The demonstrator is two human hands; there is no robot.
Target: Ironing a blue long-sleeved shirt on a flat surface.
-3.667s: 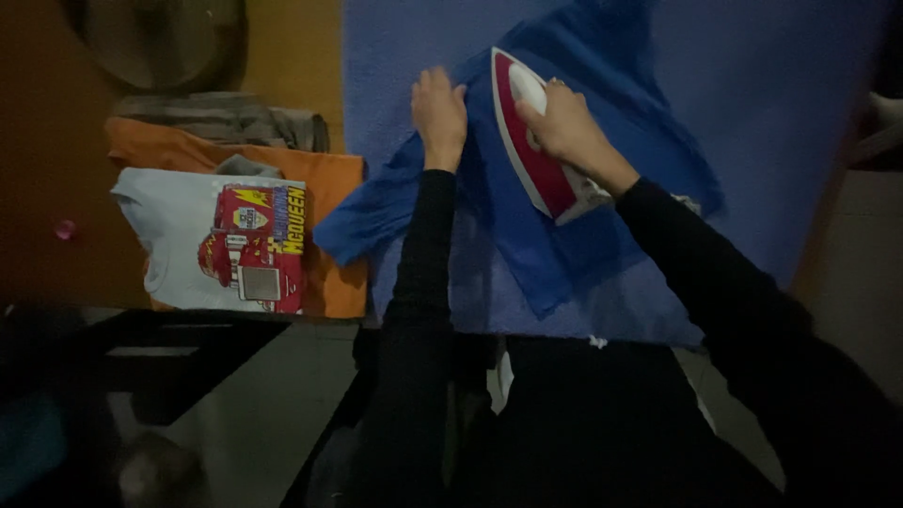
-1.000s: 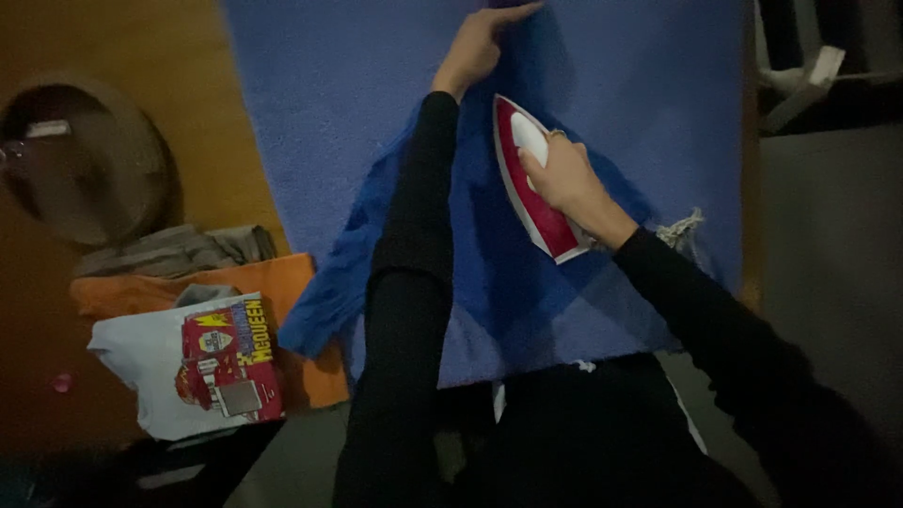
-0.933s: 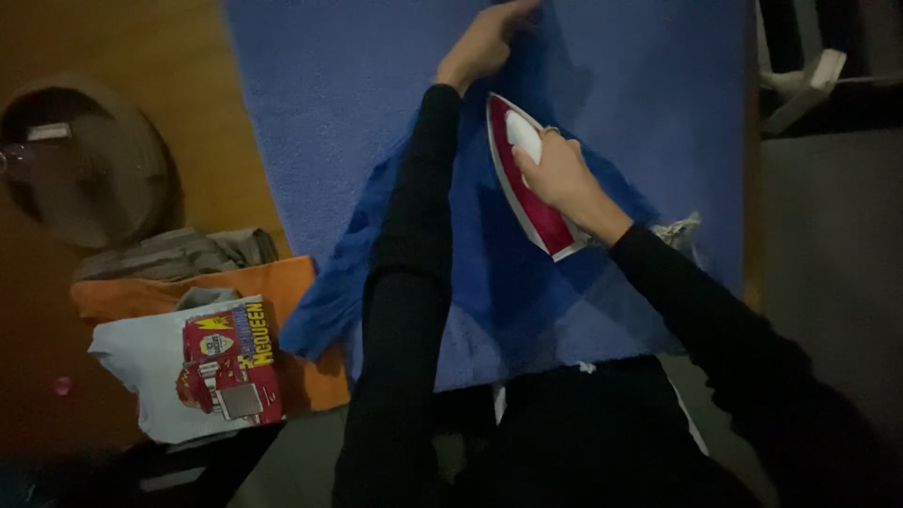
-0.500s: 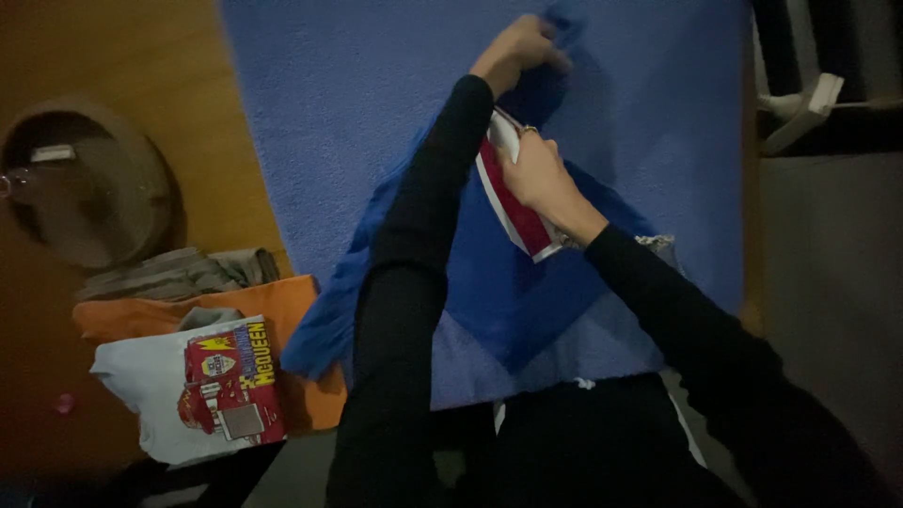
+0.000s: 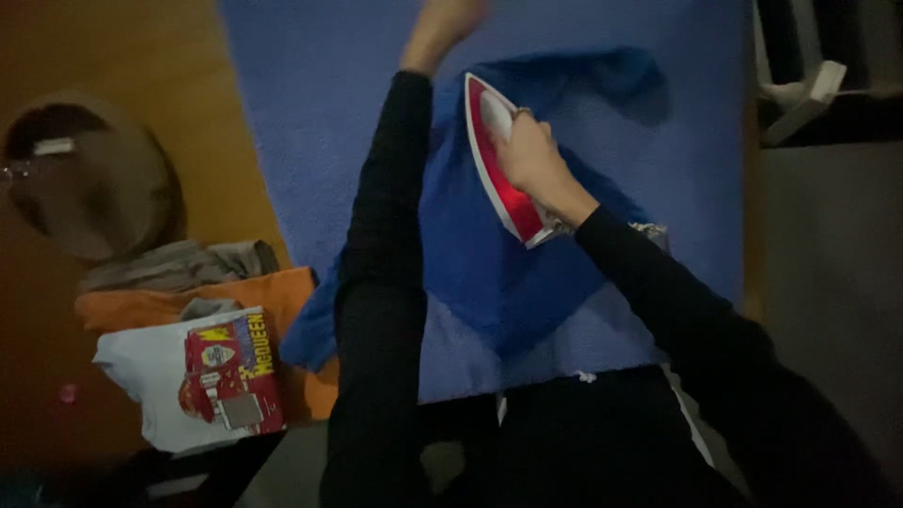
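Right hand [image 5: 529, 162] clenched on the iron [image 5: 497, 162], mid-scene on the dark blue garment [image 5: 489, 273] | iron's long axis runs far-left to near-right, tip pointing far | left hand [image 5: 450, 17] blurred at far edge, beyond the tip, finger state can't tell | folded clothes [image 5: 198, 367] lie near left, well apart.

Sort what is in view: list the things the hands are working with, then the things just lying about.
In use:
right hand gripping the red and white iron
left hand, blurred, at the far edge of the dark blue garment
lighter blue ironing cover beneath the garment

Lying about:
folded white printed shirt
orange garment
grey garment
round brown container
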